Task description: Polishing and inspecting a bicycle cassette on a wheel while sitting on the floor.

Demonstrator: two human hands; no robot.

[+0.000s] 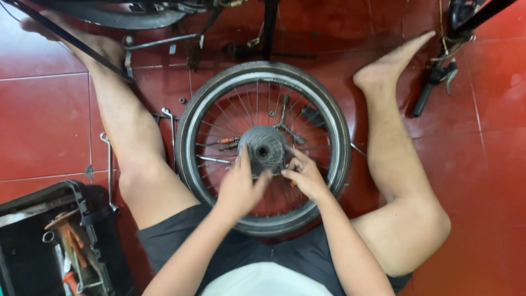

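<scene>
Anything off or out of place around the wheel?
Nothing looks damaged. The bicycle wheel lies flat on the red floor, both hands at its sprocket cluster. Loose tools lie about: a three-way wrench under the spokes, a spanner by the left leg.

Even, bright light falls from overhead. The red floor [44,115] shows soft glare patches; shadows are faint. Edges bend slightly, focus stays sharp.
</scene>
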